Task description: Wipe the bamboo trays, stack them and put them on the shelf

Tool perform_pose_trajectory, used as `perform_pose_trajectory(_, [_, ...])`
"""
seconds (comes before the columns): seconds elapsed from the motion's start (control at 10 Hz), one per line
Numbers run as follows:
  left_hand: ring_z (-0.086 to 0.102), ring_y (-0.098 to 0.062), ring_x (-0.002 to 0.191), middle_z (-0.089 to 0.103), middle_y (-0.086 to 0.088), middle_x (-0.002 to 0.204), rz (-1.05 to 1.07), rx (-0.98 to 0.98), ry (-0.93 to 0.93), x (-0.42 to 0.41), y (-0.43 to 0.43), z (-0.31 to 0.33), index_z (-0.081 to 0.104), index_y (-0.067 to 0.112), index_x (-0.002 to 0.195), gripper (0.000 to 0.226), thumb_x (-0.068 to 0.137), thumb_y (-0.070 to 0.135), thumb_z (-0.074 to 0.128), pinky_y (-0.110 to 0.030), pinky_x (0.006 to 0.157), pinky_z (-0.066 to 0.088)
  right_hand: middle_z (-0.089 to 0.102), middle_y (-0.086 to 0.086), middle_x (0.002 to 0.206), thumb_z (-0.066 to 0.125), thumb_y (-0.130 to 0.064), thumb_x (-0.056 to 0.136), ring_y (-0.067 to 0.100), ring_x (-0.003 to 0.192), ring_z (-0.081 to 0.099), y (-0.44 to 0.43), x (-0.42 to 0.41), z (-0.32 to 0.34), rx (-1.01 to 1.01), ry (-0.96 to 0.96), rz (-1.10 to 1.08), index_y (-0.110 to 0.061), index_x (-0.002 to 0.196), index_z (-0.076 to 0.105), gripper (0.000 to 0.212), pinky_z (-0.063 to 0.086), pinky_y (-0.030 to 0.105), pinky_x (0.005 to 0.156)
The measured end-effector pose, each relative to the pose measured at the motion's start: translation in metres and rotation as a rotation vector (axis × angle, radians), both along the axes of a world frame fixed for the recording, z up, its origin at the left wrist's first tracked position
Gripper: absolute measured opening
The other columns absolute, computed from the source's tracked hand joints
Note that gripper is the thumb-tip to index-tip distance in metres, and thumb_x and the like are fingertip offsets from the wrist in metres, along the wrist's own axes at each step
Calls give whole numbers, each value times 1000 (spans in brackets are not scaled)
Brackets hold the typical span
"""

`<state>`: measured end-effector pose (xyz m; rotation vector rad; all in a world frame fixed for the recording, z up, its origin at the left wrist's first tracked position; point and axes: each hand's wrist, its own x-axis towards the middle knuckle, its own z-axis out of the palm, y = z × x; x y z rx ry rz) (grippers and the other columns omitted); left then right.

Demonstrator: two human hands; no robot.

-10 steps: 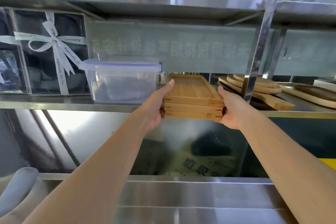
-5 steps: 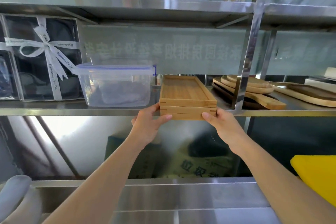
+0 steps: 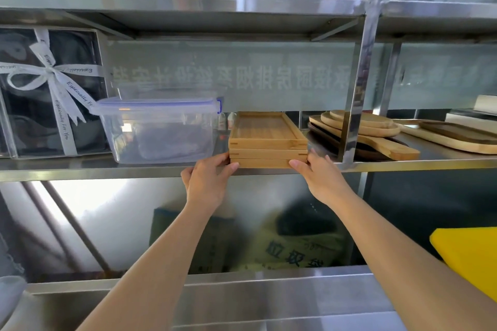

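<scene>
Stack of three bamboo trays (image 3: 267, 140) sitting on steel shelf (image 3: 80, 168), front edge at lip, between clear plastic container (image 3: 158, 129) and upright post (image 3: 355, 105).

Left hand (image 3: 207, 183) and right hand (image 3: 320, 179) pressing fingertips against lowest tray's front corners — hands not clenched, not wrapped around stack.

Risks, judged:
- uneven push skewing stack into container or post
- upper trays sliding off lower one
- early release leaving stack overhanging lip — likely tipping

Tray stack (image 3: 267, 153) fills the gap between plastic container (image 3: 161, 129) and shelf post (image 3: 355, 105).
</scene>
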<state>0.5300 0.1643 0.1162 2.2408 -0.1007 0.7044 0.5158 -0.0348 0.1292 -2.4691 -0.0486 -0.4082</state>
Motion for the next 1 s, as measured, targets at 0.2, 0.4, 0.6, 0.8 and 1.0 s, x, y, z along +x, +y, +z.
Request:
perform_pose_trajectory(0.2, [43, -11, 89, 69, 2, 103, 93, -44, -13, 8, -4, -3, 69, 25, 102, 20, 91, 30, 53, -25, 87, 12, 63, 8, 114, 33, -47, 93, 29, 109, 57, -4, 12, -2, -141, -28, -97, -13, 121, 52, 47, 36, 46, 106])
perform_pose_trajectory(0.4, [47, -22, 108, 68, 6, 105, 147, -151, 25, 9, -10, -4, 66, 26, 114, 28, 89, 32, 54, -20, 80, 9, 61, 5, 114, 32, -46, 94, 27, 111, 56, -3, 15, -2, -179, -40, -124, -16, 118, 53, 44, 32, 44, 105])
perform_pose_trajectory(0.6, [43, -13, 96, 67, 4, 106, 127, -175, 11, 9, -12, -7, 66, 24, 115, 28, 89, 25, 57, -26, 89, 16, 61, 6, 112, 31, -45, 95, 26, 111, 55, -3, 15, 0, -181, -29, -132, -15, 117, 53, 43, 27, 44, 106])
perform_pose_trajectory(0.8, [51, -21, 116, 62, 4, 124, 64, 47, 82, 3, -9, -6, 53, 30, 125, 39, 90, 47, 49, -42, 105, 23, 60, 6, 120, 39, -41, 94, 26, 113, 56, 1, 3, 0, -87, -84, -126, -16, 124, 45, 39, 36, 46, 105])
perform_pose_trajectory(1.0, [29, -23, 140, 32, -2, 153, 47, 262, -124, -58, 9, 28, 27, 24, 143, 65, 88, 54, 43, -44, 114, 21, 62, 8, 119, 43, -38, 94, 27, 107, 60, 5, -55, 38, -193, -210, -126, -12, 130, 42, 44, 49, 42, 85])
